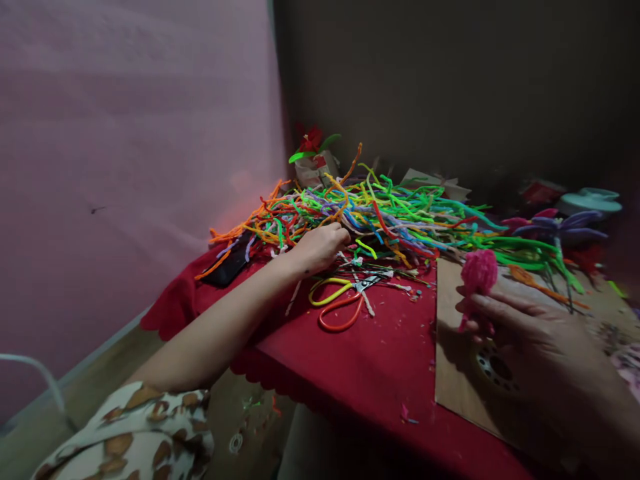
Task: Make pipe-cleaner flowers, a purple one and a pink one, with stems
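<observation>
My left hand [324, 247] reaches to the near edge of a big heap of coloured pipe cleaners [390, 213]. Its fingers are curled and pressed together among the stems, and what they pinch is hidden. In my right hand [535, 327] is a pink fuzzy flower head [479, 270], gripped between thumb and fingers, with a bit of pink hanging below. Scissors [341, 308] with one yellow and one red handle lie open just in front of my left hand. Thin stems and short offcuts [367, 270] are scattered around the blades.
A wooden board [453, 367] lies under my right hand, with a tape roll [495, 368] on it. A dark phone [227, 267] rests at the left edge of the red tablecloth [350, 360]. Behind stand a red flower [311, 139], a purple flower [560, 223] and a pale blue lidded container [590, 201].
</observation>
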